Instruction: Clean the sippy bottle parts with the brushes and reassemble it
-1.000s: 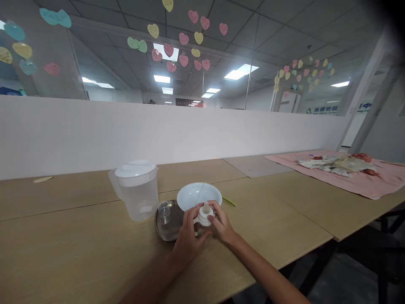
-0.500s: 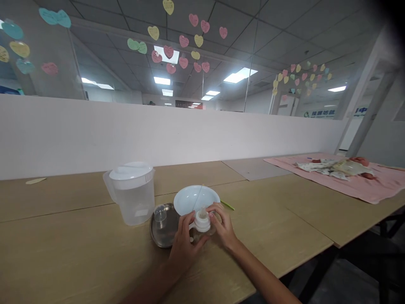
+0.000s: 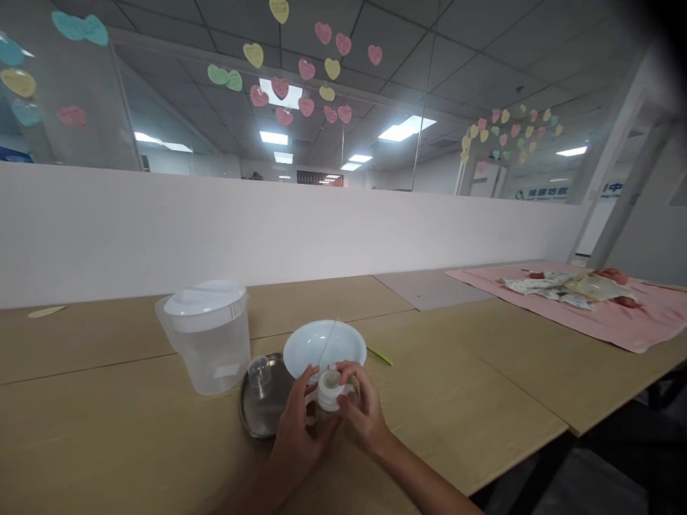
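Note:
A clear baby bottle with a white collar and side handles stands between my hands, its pale teat facing up toward me. My left hand wraps round the bottle's left side, by the handle. On the other side, my right hand grips the collar with thumb and fingers. Just behind the bottle is a white bowl with a thin stick-like thing leaning in it. To the left lies a metal tray carrying a small clear cup. The bottle's lower part is mostly hidden by my fingers.
A lidded clear pitcher stands left of the tray. A green stick-like object lies right of the bowl. Far right, a doll-like figure in clothes rests on a pink cloth. A white wall bounds the table's back.
The view has shifted slightly, so the table things appear further left and lower. My right fingers have shifted round the collar, and the bottle's top now tips more toward me.

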Tool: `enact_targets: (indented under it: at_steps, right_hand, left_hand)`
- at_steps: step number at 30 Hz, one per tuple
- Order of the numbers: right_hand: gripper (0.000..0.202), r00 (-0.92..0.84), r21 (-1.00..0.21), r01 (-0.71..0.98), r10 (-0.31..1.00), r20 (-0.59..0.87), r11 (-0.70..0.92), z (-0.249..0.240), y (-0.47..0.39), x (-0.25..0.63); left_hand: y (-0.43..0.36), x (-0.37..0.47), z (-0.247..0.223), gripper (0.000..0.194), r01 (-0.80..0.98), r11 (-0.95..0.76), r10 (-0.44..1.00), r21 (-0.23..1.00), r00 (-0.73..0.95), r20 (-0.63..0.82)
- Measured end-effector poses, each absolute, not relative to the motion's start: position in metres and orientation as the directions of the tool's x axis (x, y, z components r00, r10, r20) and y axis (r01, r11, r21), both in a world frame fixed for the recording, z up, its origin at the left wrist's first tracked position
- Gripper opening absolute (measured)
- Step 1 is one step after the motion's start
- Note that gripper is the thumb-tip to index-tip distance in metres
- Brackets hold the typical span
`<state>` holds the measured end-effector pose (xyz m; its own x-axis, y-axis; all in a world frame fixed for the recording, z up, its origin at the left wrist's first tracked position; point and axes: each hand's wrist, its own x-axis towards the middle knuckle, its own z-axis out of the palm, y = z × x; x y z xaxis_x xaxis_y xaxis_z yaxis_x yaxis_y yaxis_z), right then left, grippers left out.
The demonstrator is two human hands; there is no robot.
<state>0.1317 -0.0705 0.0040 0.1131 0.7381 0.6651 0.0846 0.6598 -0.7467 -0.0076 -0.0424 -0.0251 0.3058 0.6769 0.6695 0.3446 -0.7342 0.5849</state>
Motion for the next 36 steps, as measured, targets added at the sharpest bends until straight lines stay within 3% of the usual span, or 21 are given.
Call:
enact_targets:
  at_steps: [4,9,15,24,30,36]
  right_hand:
    - [0.006,0.273,-0.77,0.094,0.727,0.63,0.631,0.003,-0.069,0.13]
    - [0.008,0.274,-0.819,0.173,0.772,0.574,0.548,0.005,-0.068,0.128]
    - [0.025,0.06,-0.841,0.127,0.843,0.535,0.526,0.014,-0.073,0.132]
    - [0.027,-0.073,-0.668,0.36,0.733,0.676,0.651,0.012,-0.061,0.137]
    - [0.032,0.047,-0.691,0.401,0.74,0.671,0.601,0.002,-0.062,0.129]
    - [0.028,0.141,-0.726,0.375,0.739,0.659,0.577,-0.002,-0.065,0.119]
  left_hand:
    - [-0.042,-0.008,-0.027,0.068,0.33,-0.731,0.682,0.597,0.314,0.661]
    - [-0.041,-0.011,-0.02,0.062,0.382,-0.746,0.663,0.545,0.353,0.66]
    - [-0.042,-0.014,-0.014,0.072,0.388,-0.759,0.649,0.524,0.377,0.661]
    - [-0.048,-0.016,-0.007,0.084,0.355,-0.758,0.652,0.547,0.391,0.65]
    - [-0.05,-0.019,-0.011,0.085,0.347,-0.795,0.605,0.498,0.395,0.691]
    - [-0.049,-0.02,-0.007,0.087,0.327,-0.78,0.626,0.534,0.405,0.666]
